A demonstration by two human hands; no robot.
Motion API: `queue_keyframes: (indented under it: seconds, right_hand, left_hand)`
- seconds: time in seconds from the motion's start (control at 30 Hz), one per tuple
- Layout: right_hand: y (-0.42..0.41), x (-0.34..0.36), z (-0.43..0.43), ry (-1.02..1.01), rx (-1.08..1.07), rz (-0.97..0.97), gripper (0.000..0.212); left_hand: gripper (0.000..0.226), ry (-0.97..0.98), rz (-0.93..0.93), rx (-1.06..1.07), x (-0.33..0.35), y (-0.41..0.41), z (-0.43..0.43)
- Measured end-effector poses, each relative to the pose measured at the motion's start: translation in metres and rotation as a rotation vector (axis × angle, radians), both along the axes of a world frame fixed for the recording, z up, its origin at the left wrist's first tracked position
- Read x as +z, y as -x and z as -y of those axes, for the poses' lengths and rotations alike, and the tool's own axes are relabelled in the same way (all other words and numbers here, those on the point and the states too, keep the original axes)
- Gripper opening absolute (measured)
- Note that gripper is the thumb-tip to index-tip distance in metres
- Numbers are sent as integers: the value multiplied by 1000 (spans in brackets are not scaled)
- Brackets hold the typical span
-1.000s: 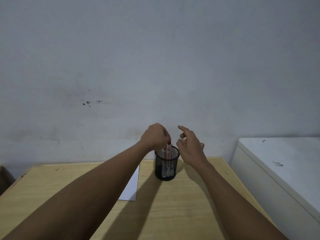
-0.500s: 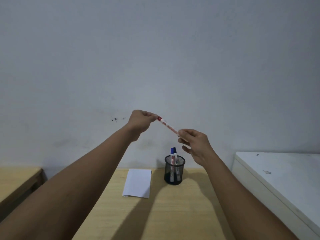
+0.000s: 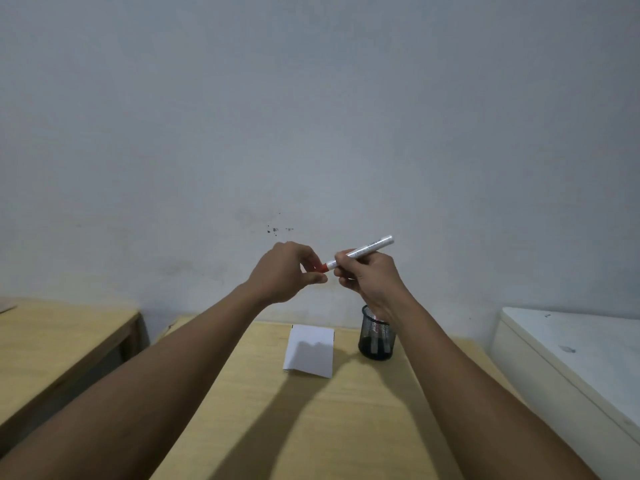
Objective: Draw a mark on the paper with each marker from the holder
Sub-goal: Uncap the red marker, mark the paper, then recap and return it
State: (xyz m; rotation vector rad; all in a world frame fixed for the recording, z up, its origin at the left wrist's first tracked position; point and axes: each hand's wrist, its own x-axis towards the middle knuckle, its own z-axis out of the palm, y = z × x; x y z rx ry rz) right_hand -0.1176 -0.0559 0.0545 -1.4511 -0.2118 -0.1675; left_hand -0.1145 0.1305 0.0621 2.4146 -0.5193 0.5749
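A white marker with a red cap (image 3: 367, 250) is held in the air above the table, tilted up to the right. My right hand (image 3: 372, 280) grips its barrel. My left hand (image 3: 289, 277) pinches the red cap end at the marker's left. Below them a black mesh holder (image 3: 377, 341) stands on the wooden table (image 3: 311, 420), partly hidden by my right wrist, with markers inside. A white sheet of paper (image 3: 309, 350) lies just left of the holder.
A second wooden table (image 3: 52, 337) stands to the left across a gap. A white cabinet top (image 3: 575, 355) borders the table on the right. A grey wall rises right behind the table.
The red-capped marker was lifted out of the holder by my left hand. My right hand has since taken the barrel, and the marker now tilts the other way with both hands on it.
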Motion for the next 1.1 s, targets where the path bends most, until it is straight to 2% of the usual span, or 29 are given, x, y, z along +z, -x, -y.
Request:
queue_keyframes:
  seconds: [0.07,0.17,0.43,0.57,0.63,0.7,0.77,0.9,1.0,1.1]
  right_hand:
    - [-4,-8,-8,25,24,-19,10]
    - [-15,-18,-14,55,85,-42,8]
    - [-51,-60,-27,176,178,-88,7]
    - [-73,-85,-32,82,57,-126,5]
    - [-85,-99,-34,153,3,-119,6]
    - [-97,-115,-38,277,-49,-93,16]
    - [-108,-131,-44,328,-101,-82,28]
    - [-130,-158,-55,277,-88,-145,21]
    - [-146,-173,-56,203,-9,-208,17]
    - [-159,-187,-52,206,35,-215,14]
  left_hand:
    - [20,-91,25,2,-7,-3,-10]
    - [22,-120,-28,-53,-20,-12,-22]
    - [26,-19,-414,-143,-63,-46,-48]
    - [20,-76,-518,-144,-96,-65,-61]
    - [21,-141,-466,-85,-119,-74,-65]
    - [25,-235,-339,-30,-139,-80,-64]
    - [26,-312,-221,-61,-157,-83,-58]
    - [29,-381,-90,-63,-186,-87,-48]
    - [28,-413,-85,-93,-203,-93,-47]
    - [28,-354,-112,-114,-214,-97,-50]
